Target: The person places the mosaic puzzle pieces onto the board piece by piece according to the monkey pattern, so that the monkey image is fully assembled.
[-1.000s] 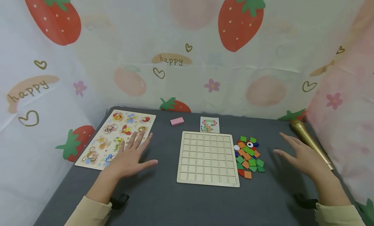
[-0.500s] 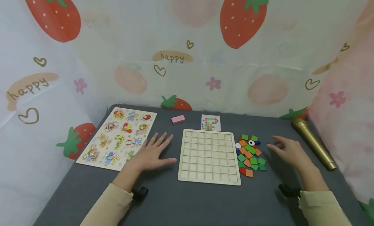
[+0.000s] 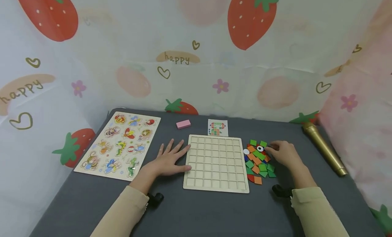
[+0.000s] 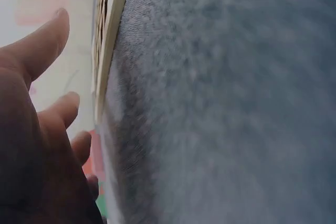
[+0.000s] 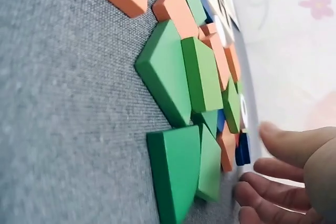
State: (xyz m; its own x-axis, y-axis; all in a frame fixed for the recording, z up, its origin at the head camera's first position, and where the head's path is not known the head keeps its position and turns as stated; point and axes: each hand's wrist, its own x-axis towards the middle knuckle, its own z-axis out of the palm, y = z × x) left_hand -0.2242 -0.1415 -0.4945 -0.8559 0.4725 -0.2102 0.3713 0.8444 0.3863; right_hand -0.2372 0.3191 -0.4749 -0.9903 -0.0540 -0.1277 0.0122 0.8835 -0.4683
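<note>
A pale wooden grid board [image 3: 216, 164] of square recesses lies flat on the table. My left hand [image 3: 168, 161] is at its left edge, fingers spread and straight; whether the fingertips touch the rim I cannot tell. In the left wrist view, the left thumb [image 4: 44, 45] appears beside the board's edge. Right of the board lies a loose pile of coloured tiles [image 3: 258, 157], green, orange, red, blue and white. My right hand [image 3: 284, 155] reaches to the pile's upper right, fingers loosely bent. The right wrist view shows its fingertips close to a dark blue tile [image 5: 242, 148], holding nothing visible.
A pattern card [image 3: 217, 127] lies behind the board, with a pink block [image 3: 183, 124] to its left. An insect picture puzzle [image 3: 117, 145] lies at left. At the right edge is a gold microphone-like object [image 3: 324, 150]. A strawberry-print curtain [image 3: 183, 80] surrounds the table.
My left hand has moved right from over the insect puzzle to the grid board's left edge. My right hand has moved left to the tile pile, its fingers bending more.
</note>
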